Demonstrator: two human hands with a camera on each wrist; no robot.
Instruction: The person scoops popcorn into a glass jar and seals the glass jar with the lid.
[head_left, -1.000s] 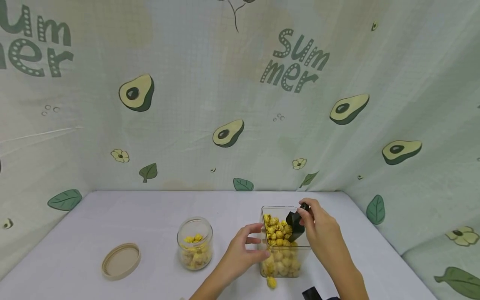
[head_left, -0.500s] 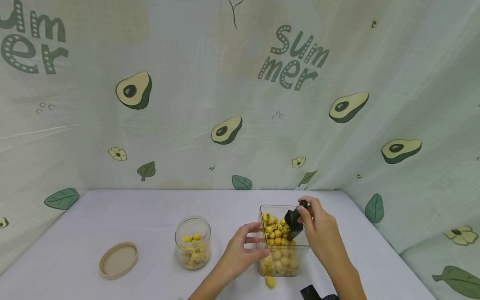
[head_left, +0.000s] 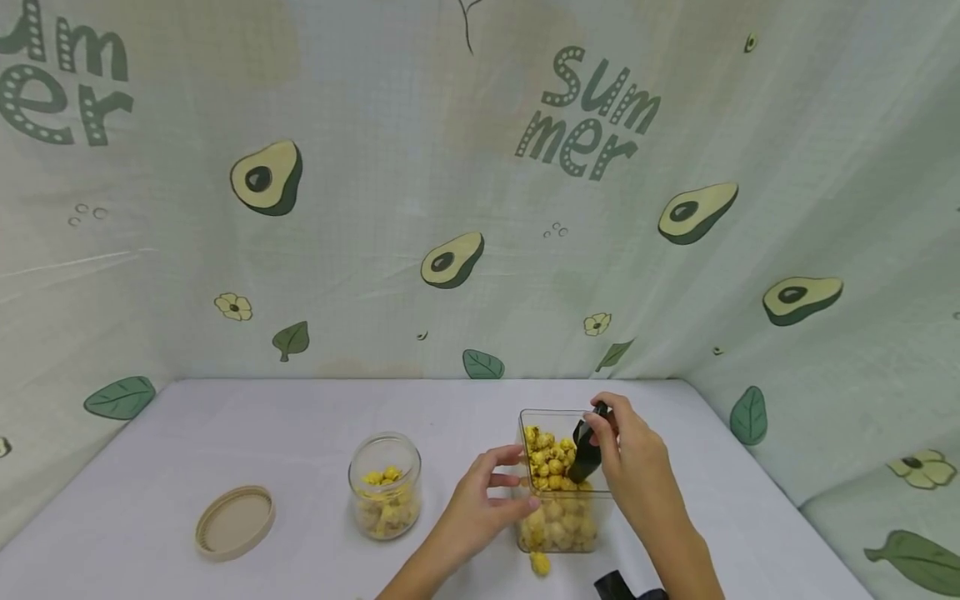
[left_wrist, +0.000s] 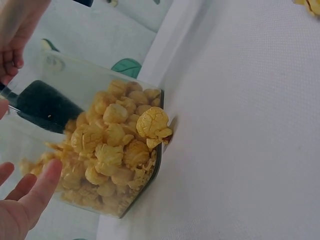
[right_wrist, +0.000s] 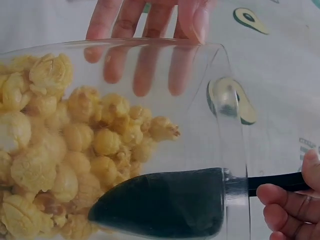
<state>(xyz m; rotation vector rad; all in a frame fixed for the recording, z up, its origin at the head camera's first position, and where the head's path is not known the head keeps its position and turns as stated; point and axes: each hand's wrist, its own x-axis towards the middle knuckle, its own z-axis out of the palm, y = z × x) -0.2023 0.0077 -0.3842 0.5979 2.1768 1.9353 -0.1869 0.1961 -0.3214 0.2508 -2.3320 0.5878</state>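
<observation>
Gripping scoop (right_wrist: 165, 202) in tub (head_left: 566, 423) with right hand (head_left: 633, 454); holding left hand (head_left: 480, 504) straight-fingered at nine o'clock; apparently partway, popcorn (head_left: 385, 508) in jar (head_left: 386, 453), more unscooped.

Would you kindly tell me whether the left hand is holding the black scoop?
No, the right hand holds the black scoop, while the left hand is beside the clear container.
</observation>
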